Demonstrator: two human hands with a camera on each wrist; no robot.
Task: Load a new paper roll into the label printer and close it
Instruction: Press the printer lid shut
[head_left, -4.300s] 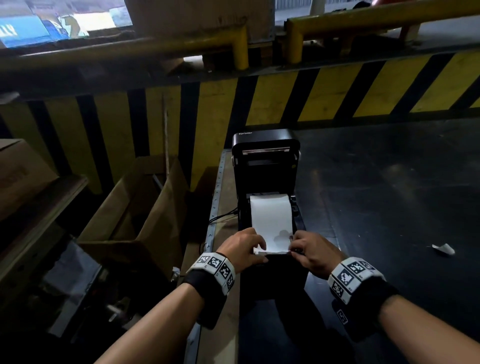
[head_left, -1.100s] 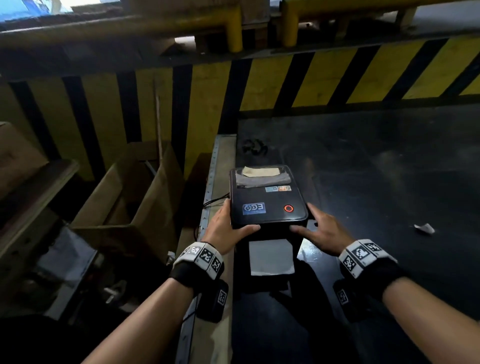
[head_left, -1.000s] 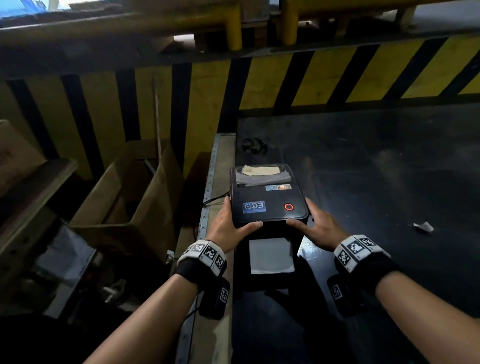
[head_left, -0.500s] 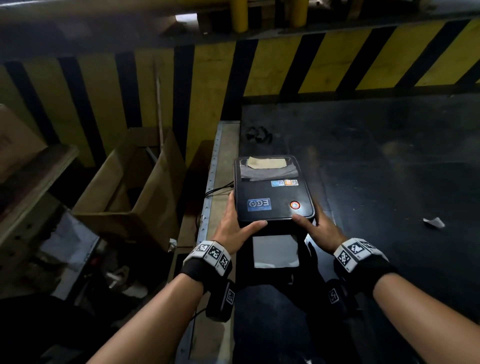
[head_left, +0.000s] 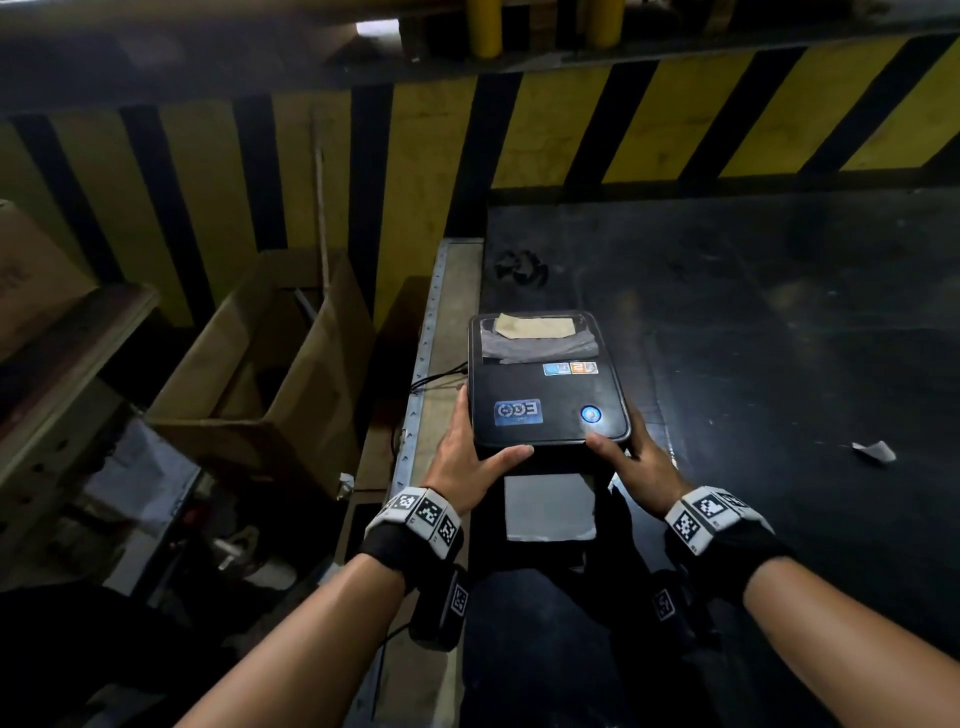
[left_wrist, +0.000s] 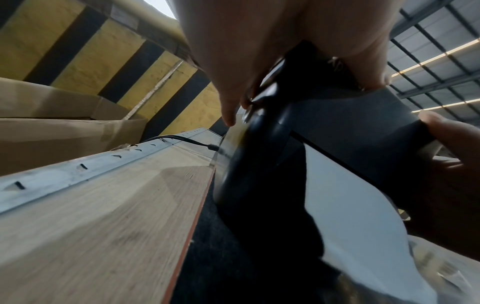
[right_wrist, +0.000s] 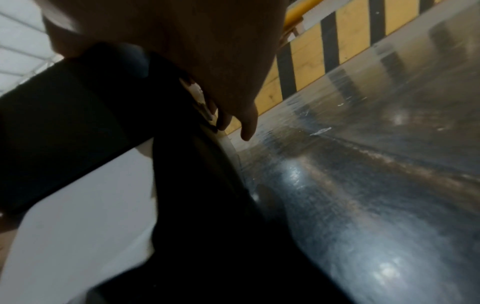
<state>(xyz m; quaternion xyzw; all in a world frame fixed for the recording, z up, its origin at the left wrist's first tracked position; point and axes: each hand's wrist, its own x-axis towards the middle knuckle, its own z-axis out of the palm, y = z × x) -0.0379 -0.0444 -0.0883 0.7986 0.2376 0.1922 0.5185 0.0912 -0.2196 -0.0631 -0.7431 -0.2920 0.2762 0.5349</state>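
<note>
Gripping the label printer from both sides: left hand clamped on the near left corner, thumb laid along the front edge of the lid, fingers down the left flank. Right hand wrapped round the near right corner, thumb tip just below the button, lit blue. Lid lay flat, shut over the body. Sat on the dark mat, tight against the wooden strip at the bench's left edge. Paper strip fed out of the front slot, hung down between the two wrists, lower edge ragged. Cable ran in at the printer's left side, seen from the left wrist. Cardboard box stood open off to the left, below the bench. Small white scrap lay on the mat well apart to the right. Yellow-and-black striped barrier stood behind.
</note>
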